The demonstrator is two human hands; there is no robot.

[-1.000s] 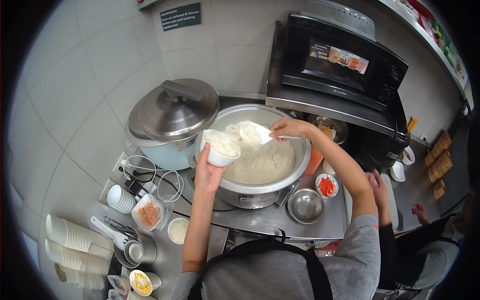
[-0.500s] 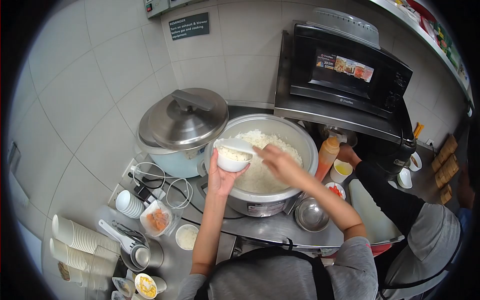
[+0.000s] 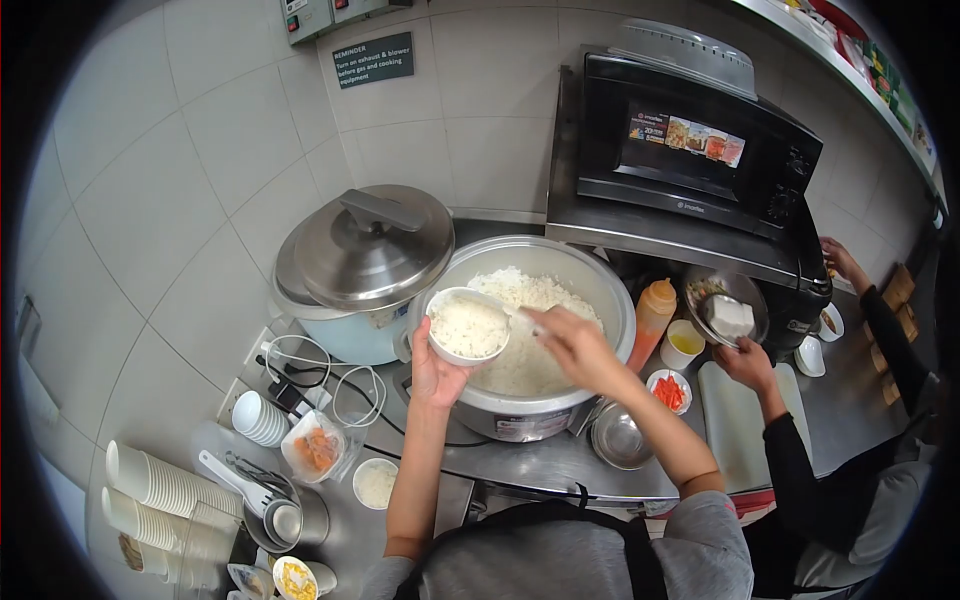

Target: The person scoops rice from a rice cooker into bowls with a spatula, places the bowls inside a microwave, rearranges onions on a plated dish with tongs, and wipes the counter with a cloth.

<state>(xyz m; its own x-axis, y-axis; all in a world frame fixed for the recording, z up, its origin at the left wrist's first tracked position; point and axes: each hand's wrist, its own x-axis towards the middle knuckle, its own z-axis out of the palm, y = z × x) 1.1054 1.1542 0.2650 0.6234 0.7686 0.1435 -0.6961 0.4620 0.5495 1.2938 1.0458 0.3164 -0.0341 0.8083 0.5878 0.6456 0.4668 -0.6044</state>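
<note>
My left hand holds a white bowl from below and the side. Cooked rice fills the bowl, which is over the left side of a large rice cooker. My right hand is closed on a white rice paddle, blurred and mostly hidden, at the bowl's right edge. Below both hands, more loose rice lies heaped in the cooker pot.
A lidded cooker stands left. An orange squeeze bottle, a cup of yellow liquid and a metal bowl stand right. A co-worker's hand holds a metal pan. Stacked paper cups stand lower left.
The paddle has moved off the bowl's top to its right edge, uncovering the rice. The bowl now faces me more. The co-worker has brought the metal pan forward and reached right with the other arm.
</note>
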